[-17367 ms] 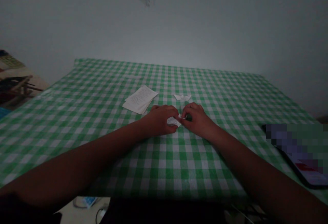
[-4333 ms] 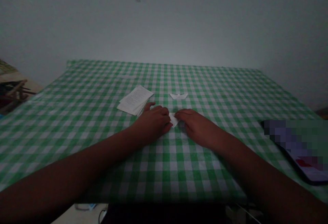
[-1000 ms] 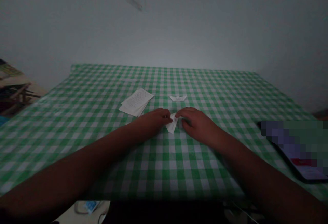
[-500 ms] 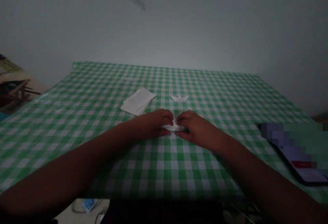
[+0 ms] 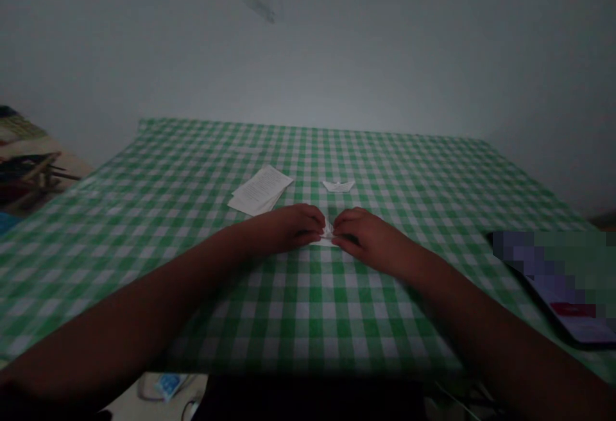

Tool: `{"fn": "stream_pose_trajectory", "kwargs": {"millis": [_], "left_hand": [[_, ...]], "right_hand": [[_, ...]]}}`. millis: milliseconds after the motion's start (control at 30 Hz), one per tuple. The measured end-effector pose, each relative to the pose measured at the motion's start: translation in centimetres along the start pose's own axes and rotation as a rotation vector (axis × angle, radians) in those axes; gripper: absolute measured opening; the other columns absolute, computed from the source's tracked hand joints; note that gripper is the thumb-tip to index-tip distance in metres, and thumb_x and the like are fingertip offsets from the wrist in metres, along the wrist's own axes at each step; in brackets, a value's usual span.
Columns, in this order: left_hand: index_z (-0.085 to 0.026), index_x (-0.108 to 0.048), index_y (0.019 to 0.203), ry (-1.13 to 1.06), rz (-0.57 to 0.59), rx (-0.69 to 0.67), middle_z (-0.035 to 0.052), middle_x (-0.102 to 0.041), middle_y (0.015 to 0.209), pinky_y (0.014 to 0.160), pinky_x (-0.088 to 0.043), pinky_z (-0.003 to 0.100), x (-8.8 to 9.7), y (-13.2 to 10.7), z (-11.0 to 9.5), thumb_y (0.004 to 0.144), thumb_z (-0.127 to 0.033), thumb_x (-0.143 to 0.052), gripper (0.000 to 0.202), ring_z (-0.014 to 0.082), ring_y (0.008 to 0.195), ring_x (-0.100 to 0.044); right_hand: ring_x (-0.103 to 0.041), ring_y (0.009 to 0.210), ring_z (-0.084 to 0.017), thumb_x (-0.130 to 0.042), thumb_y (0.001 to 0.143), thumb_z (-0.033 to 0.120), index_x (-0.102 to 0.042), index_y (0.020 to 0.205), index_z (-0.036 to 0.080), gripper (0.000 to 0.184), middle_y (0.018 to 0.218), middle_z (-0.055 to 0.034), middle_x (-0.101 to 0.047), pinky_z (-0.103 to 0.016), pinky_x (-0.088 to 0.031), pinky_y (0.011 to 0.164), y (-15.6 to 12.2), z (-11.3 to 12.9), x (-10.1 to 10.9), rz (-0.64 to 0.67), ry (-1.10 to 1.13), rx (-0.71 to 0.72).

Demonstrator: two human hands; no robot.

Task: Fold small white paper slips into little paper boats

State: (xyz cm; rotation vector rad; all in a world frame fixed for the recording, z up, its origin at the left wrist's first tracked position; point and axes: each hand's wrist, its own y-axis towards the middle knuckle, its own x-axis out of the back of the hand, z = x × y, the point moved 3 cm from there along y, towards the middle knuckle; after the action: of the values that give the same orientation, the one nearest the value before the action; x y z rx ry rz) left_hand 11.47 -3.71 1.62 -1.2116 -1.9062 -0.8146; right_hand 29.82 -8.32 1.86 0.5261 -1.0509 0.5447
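Both of my hands meet at the middle of a table covered by a green and white checked cloth (image 5: pixel 308 318). My left hand (image 5: pixel 291 227) and my right hand (image 5: pixel 362 236) pinch a small folded piece of white paper (image 5: pixel 328 233) between their fingertips, low against the cloth. Most of the paper is hidden by my fingers. A finished small folded paper shape (image 5: pixel 339 185) lies just beyond my hands. A short stack of printed paper slips (image 5: pixel 260 189) lies to the far left of my left hand.
A phone (image 5: pixel 568 305) with a lit screen lies at the right edge of the table. A plain wall stands right behind the table. Furniture (image 5: pixel 29 171) shows at the far left, and small items lie on the floor (image 5: pixel 166 386) under the near edge.
Over the last second the folded paper went from standing up between my hands to lying low, and my fingertips closed in on it from both sides.
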Motion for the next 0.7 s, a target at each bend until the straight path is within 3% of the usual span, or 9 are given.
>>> {"fn": "stream_pose_trajectory", "kwargs": {"millis": [200, 400, 567, 700], "left_hand": [[-0.013, -0.064, 0.099, 0.200, -0.087, 0.064, 0.0105, -0.064, 0.106, 0.097, -0.047, 0.037, -1.1, 0.6, -0.5, 0.091, -0.014, -0.052, 0.015, 0.0211, 0.103, -0.058], [-0.015, -0.059, 0.087, 0.113, -0.238, 0.130, 0.0080, -0.059, 0.105, 0.090, -0.050, 0.032, -1.8, 0.8, 0.5, 0.086, -0.011, -0.056, 0.006, 0.0168, 0.096, -0.058], [-0.017, -0.056, 0.079, 0.111, -0.291, 0.200, 0.0059, -0.061, 0.098, 0.086, -0.050, 0.032, -1.9, 1.0, 0.5, 0.084, -0.010, -0.057, 0.008, 0.0167, 0.092, -0.058], [-0.016, -0.056, 0.077, 0.154, -0.327, 0.251, 0.0074, -0.062, 0.096, 0.086, -0.050, 0.033, -1.9, 1.2, 0.3, 0.085, -0.010, -0.055, 0.010, 0.0181, 0.093, -0.058]], "right_hand": [[-0.057, 0.086, -0.020, -0.049, 0.096, 0.018, -0.067, 0.088, 0.015, 0.021, 0.088, -0.0077, -0.063, -0.036, -0.047, 0.086, 0.4, -0.2, -0.5, -0.086, -0.052, -0.048], [-0.055, 0.095, -0.024, -0.051, 0.095, 0.020, -0.066, 0.094, 0.014, 0.016, 0.096, -0.0109, -0.064, -0.040, -0.045, 0.089, 0.3, 0.4, -0.5, -0.209, -0.181, -0.089], [-0.056, 0.095, -0.026, -0.046, 0.096, 0.017, -0.068, 0.098, 0.012, 0.023, 0.098, -0.0118, -0.067, -0.042, -0.045, 0.089, 0.0, 2.0, -0.5, -0.078, -0.286, -0.045], [-0.055, 0.112, -0.029, -0.044, 0.095, 0.011, -0.066, 0.116, 0.011, 0.030, 0.116, -0.0148, -0.067, -0.046, -0.042, 0.097, -0.4, 3.3, -0.9, -0.047, -0.365, -0.021]]}}
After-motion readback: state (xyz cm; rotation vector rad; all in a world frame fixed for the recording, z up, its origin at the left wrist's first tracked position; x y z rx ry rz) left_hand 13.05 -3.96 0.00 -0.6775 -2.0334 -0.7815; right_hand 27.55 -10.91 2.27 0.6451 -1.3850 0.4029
